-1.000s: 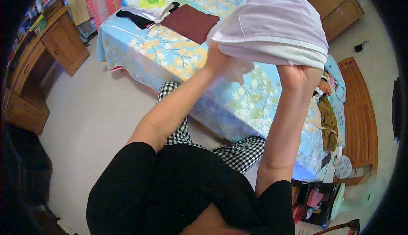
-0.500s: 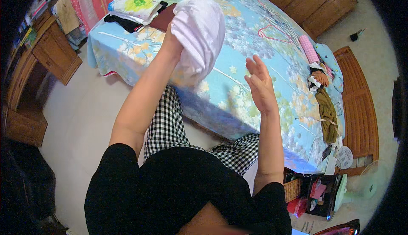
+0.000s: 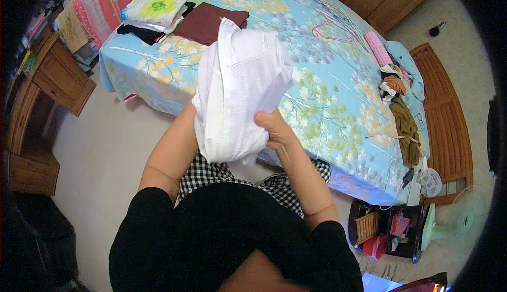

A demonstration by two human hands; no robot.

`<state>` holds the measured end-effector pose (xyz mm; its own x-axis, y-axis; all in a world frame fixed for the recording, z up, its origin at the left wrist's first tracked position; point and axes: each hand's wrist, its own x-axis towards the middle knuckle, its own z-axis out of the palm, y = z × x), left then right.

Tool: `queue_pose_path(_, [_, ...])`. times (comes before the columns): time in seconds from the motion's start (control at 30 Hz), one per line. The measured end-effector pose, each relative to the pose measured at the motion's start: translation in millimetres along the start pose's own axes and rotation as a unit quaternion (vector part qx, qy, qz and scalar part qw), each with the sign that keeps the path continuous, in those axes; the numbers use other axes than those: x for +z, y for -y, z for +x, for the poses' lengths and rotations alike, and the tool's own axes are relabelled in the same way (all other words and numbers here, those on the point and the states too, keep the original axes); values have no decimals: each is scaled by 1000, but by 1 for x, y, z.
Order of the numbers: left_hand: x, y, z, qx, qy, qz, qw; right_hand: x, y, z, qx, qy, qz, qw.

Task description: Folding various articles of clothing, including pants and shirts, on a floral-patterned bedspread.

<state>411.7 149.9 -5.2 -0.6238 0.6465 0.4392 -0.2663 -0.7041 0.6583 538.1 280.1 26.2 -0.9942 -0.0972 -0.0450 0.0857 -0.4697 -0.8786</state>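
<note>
Our right hand [image 3: 274, 129], open in the air a moment ago, now grips the white garment [image 3: 240, 88] again; the left hand's grip stays hidden behind it, above the bed's [image 3: 338, 81] near edge.

Folded clothes [image 3: 158, 9] on bed [image 3: 338, 102], far-left corner; cabinet [image 3: 58, 75] left.

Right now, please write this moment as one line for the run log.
left hand: under white garment, mostly hidden | right hand: grips garment's lower edge | garment: bunched, held up over floral bed | folded pile: on bed's far corner
</note>
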Motion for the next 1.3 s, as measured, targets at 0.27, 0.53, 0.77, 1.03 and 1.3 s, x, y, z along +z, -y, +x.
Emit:
queue_pose_path(0.27, [-11, 8, -17, -113, -92, -296, 944, -2, 15, -8, -15, -75, 52, 996])
queue_pose_path(0.53, [19, 21, -58, -199, -198, -123, 952, -9, -6, 29, -11, -136, -209, 968])
queue_pose_path(0.77, [-23, -51, -14, -79, -253, -76, 961, -49, -23, 79, -157, -179, -458, 856])
queue_pose_path(1.03, [-131, -169, 144, 203, -300, 86, 928, -104, -82, 85, -86, -175, -811, 552])
queue_pose_path(1.3, [-379, -146, 181, 218, -493, -28, 842, -99, -78, 91, -66, -167, -795, 579])
